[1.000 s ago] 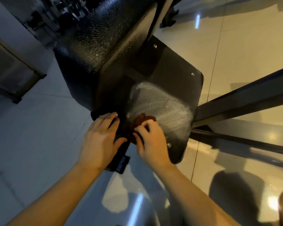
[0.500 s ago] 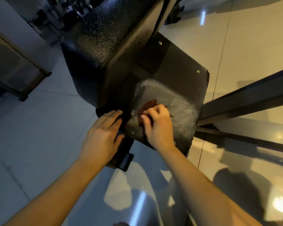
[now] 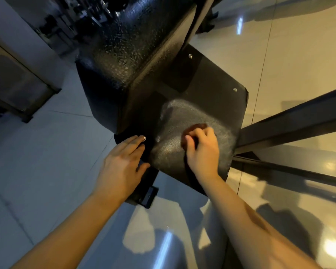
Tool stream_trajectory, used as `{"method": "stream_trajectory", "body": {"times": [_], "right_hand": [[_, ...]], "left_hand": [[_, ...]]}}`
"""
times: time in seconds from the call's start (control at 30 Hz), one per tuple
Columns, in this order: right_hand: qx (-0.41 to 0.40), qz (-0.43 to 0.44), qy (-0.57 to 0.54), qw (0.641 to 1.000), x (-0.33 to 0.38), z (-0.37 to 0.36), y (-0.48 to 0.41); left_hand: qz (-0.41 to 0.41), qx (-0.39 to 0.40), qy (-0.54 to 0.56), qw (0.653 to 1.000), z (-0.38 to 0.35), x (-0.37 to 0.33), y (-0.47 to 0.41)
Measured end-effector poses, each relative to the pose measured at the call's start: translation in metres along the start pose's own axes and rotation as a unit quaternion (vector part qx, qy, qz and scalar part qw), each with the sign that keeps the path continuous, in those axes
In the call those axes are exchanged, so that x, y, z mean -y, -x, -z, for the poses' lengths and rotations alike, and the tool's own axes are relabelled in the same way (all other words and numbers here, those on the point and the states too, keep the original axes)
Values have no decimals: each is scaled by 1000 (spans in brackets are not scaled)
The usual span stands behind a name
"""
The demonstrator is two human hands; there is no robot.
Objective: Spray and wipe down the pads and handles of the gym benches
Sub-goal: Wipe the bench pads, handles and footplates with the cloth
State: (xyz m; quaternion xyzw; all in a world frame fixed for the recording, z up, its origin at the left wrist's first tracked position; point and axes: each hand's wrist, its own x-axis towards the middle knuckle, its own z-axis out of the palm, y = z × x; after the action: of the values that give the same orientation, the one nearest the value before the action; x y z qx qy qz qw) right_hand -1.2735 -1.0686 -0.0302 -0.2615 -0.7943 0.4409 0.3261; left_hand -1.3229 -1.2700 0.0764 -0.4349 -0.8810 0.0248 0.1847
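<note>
Two hands are on the black seat pad [image 3: 211,88] of a gym bench, seen from above. The right hand [image 3: 202,154] sits on the near half of the seat pad, its fingers curled round a reddish-brown cloth [image 3: 197,126] that it presses against the vinyl. Only a bunched edge of the cloth shows beyond the knuckles.

Around and beyond that hand, a pale, smeared wet patch [image 3: 190,111] spreads over the middle of the seat pad, while the far part of the seat pad is dark and dry-looking. The left hand [image 3: 122,164] lies flat at the seat pad's near left corner, fingers straight and close together, holding nothing. Its fingertips touch the dark edge just below the back pad [image 3: 128,45].

That back pad, black and pebbled with a sheen, rises from the left side of the seat pad and runs away toward the top of the view. Two small metal bolts [image 3: 235,90] sit near the far edge of the seat pad.

To the right of the seat pad, dark frame bars [image 3: 291,123] run out over the glossy tiled floor [image 3: 47,152]. Just below the seat pad's near left corner, beside the left wrist, a black bracket [image 3: 148,195] sticks out. Well to the left of the seat pad stands a dark cabinet [image 3: 17,88], too blurred to make out further.
</note>
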Motion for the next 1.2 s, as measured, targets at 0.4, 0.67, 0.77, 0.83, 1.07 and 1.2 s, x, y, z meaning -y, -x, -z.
{"method": "stream_trajectory", "body": {"times": [0.4,0.67,0.77,0.83,1.07,1.2], "right_hand": [[-23,28,-12,999,15,-14,-50],[-5,75,-18,997,47,-12,52],[59,218,-22,974,49,-22,2],[5,177,-8,984,33,-26,-54],[-60,-33,51,996,20,-6,-21],[43,160,-13,986,63,-16,12]], "left_hand": [[10,13,4,1000,3,-7,0],[28,-3,6,1000,-3,-3,0],[23,-12,-7,1000,-2,-4,0],[15,-17,-20,1000,-2,-7,0],[36,-16,-24,999,-1,-6,-1],[49,9,-19,999,-4,-1,-2]]}}
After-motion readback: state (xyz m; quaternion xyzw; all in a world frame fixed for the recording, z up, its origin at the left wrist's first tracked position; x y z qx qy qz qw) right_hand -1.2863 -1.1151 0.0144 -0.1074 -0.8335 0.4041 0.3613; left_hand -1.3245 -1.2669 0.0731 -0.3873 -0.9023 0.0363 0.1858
